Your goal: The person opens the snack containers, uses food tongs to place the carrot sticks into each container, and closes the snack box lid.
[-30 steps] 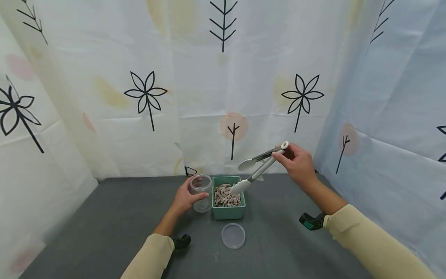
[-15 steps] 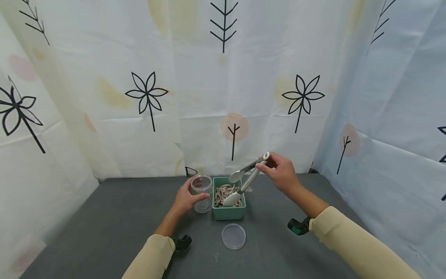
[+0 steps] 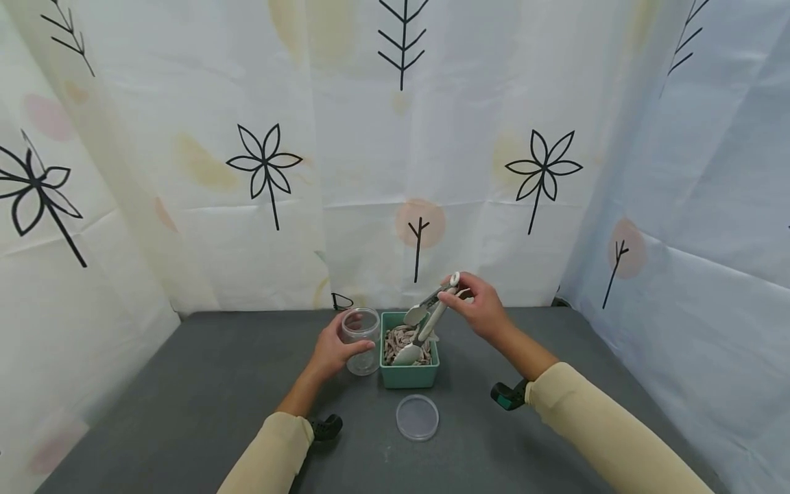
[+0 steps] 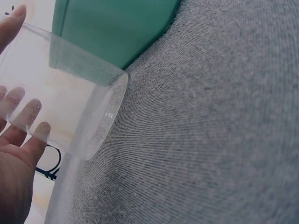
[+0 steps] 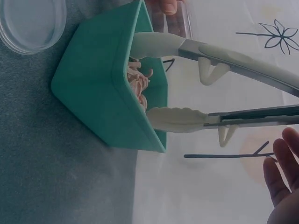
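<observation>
My left hand (image 3: 328,351) grips a clear jar (image 3: 365,363) with the thumb on its near side and the fingers round the back. The jar stands upright on the table, mouth uncovered, close against the left side of a green box (image 3: 410,377). Greyish-pink, curled strips (image 3: 398,339) lie in that box. Over it, my right hand (image 3: 484,310) holds white-tipped tongs (image 3: 438,317) near their ring end, thumb in front. The tongs' two arms are spread, and their tips (image 5: 175,119) reach inside the box rim, next to the strips.
A round clear lid (image 3: 417,417) lies flat on the dark grey table (image 3: 204,405), just in front of the box. A printed white curtain (image 3: 364,137) hangs behind the table and along both sides.
My right hand has moved left and down, bringing the tongs from above the box's right edge into its opening. The left hand stays on the jar.
</observation>
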`<state>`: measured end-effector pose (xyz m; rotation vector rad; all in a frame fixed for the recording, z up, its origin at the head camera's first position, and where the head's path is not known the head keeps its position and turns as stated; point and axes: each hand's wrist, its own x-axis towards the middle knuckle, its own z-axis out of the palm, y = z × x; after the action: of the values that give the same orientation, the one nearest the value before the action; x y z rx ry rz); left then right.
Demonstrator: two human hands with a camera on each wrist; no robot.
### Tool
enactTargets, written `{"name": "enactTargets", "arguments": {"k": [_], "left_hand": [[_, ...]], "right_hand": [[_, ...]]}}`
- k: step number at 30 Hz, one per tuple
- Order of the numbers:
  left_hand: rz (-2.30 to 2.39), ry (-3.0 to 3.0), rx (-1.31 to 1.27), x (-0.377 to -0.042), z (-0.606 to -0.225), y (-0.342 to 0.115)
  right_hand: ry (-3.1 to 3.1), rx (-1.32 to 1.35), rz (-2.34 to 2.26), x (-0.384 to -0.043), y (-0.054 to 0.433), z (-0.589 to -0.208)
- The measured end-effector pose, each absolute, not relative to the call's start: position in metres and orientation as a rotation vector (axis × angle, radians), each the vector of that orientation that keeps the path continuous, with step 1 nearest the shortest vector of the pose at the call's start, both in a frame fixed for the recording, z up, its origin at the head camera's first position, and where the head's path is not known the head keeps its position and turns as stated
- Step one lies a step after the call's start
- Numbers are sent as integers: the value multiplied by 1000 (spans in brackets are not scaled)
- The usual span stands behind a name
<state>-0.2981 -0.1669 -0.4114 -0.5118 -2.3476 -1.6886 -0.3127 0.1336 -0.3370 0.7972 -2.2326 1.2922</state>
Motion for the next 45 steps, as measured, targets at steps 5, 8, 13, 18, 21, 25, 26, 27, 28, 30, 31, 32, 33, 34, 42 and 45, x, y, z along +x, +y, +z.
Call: {"name": "enactTargets", "arguments": {"k": [5,8,13,18,21,25,26,27,28,30,31,32,33,34,42,45], "left_hand": [[-1682,-2352,-502,-298,-412,-167],[-1676,-2354,-495,-297,-411,-166],[-1660,-2353,-497,-297,-410,-165],[-1642,-2357,-501,-297,-410,-166],[-1655,-2354,-502,-297,-410,-168],[-1679,-2351,-492,-298,-411,-169],[-1686,-2353,-492,-298,-411,-169],[-1683,-2358,-495,-298,-412,-169],[-1683,-2362,-501,-298,-412,-170],[-1690,-2358,-515,-299,-412,-170],[-1694,-2356,-521,-300,-412,-169],[-1699,-2353,-525,-300,-412,-169],[-1700,-2348,-527,-300,-412,-169],[-1704,-2343,-527,-300,-412,-169],[-1713,-2363,-523,-300,-412,-167],[-1712,-2359,-528,-301,-412,-167]], "right_hand": [[-2374,814,1360,-314,129,-341],[-2467,825,1390,-314,129,-342],[-2560,909,1377,-316,132,-345],[-2612,1029,1332,-317,133,-347],[-2626,1087,1302,-316,133,-347],[-2588,1146,1340,-316,135,-349],[-2565,1152,1376,-316,136,-350],[-2543,1148,1410,-316,137,-350],[-2515,1141,1447,-317,139,-351],[-2465,1115,1517,-318,141,-350],[-2448,1098,1542,-319,143,-350],[-2440,1075,1556,-320,144,-350],[-2436,1055,1570,-321,145,-350],[-2435,1041,1581,-321,145,-350],[-2426,934,1603,-300,143,-337],[-2421,943,1587,-297,143,-335]]}}
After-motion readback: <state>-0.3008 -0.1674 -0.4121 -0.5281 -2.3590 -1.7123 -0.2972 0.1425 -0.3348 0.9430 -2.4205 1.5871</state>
